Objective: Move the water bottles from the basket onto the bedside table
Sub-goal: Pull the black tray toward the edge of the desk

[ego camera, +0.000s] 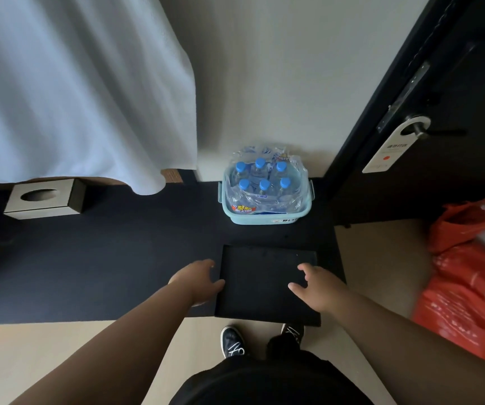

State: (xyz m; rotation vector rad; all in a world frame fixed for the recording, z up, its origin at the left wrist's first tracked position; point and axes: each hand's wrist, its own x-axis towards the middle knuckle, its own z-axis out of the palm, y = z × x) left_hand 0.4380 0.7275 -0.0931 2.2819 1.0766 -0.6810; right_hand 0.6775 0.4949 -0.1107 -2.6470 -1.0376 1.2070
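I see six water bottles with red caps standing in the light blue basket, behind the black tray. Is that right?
Not quite: the caps are blue, not red. The head view shows six water bottles with blue caps standing in the light blue basket, behind the black tray.

Pale wall (279, 68); dark carpet (118, 252) (black door (469, 176) right)

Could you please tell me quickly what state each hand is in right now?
Left hand: at the black tray's left edge; grip cannot be told.
Right hand: open, above the tray.
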